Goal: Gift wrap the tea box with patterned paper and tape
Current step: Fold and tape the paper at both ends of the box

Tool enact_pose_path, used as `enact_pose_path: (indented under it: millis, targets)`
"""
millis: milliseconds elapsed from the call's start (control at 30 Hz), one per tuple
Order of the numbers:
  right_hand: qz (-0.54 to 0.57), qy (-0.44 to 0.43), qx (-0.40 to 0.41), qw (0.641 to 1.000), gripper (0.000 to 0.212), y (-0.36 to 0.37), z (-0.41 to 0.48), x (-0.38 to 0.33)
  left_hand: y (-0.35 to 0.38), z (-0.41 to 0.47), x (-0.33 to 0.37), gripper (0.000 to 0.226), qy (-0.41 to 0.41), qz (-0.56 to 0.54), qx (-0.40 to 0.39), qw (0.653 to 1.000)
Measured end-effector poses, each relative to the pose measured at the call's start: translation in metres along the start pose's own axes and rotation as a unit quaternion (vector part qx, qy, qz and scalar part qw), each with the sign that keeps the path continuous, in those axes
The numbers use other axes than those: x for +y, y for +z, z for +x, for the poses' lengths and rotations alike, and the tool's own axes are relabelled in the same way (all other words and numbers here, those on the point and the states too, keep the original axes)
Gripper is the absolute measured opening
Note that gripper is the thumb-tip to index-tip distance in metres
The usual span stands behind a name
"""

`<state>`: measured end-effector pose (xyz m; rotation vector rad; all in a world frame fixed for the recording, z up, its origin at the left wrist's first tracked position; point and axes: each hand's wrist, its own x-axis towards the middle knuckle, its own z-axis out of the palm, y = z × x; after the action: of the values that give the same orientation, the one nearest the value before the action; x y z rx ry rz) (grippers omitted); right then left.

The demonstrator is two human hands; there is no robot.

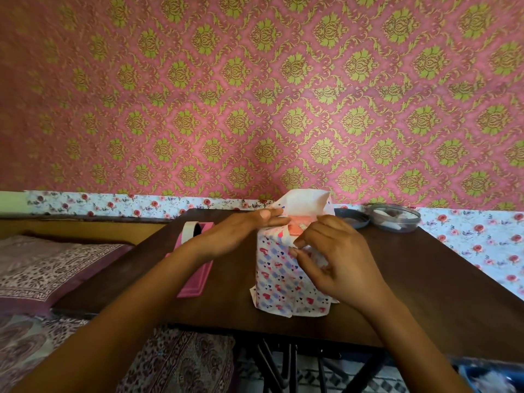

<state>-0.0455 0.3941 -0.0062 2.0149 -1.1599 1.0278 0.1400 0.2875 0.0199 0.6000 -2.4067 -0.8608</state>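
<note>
The box (298,226) stands upright near the middle of the dark table (425,279), sheathed in paper (275,279) printed with pink hearts and blue patches. The paper's top is open, so a strip of the box's orange-red end shows inside, and a white flap of paper stands up behind it. At the bottom the paper flares out a little onto the table. The left grip (235,231) lies against the upper left side of the parcel, its fingers straight and together, pressing the paper inward at the top edge. The right grip (340,259) is at the near right corner, with its fingers (304,245) curled and pinching a fold of paper just below the open top. Left of the parcel a pink tray (198,279) lies on the table with a white tape roll (188,228) at its far end. At the table's far right sit a grey lid (353,218) and, beside it, a round clear tub (394,218). A bed (42,265) with a printed cover lies to the left.
</note>
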Motion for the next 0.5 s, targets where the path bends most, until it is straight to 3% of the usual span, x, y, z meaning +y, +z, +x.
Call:
enact_pose_path:
  millis: [100, 200, 333, 500]
  targets:
    - [-0.016, -0.008, -0.012, 1.000, 0.013, 0.001, 0.000, -0.001, 0.004, 0.007, -0.005, 0.038, 0.005, 0.024, 0.036, 0.999]
    - [-0.022, -0.025, -0.032, 0.999, 0.014, 0.000, -0.001, -0.002, -0.001, 0.009, -0.003, 0.047, -0.034, -0.021, 0.021, 0.999]
    - [-0.017, -0.040, -0.056, 0.998, 0.018, -0.004, 0.002, -0.004, -0.006, 0.010, 0.004, 0.043, -0.023, 0.037, -0.009, 0.999]
    - [0.064, -0.005, -0.051, 0.997, 0.030, -0.008, 0.009, -0.003, -0.008, 0.009, 0.008, 0.048, -0.026, 0.084, -0.020, 0.996]
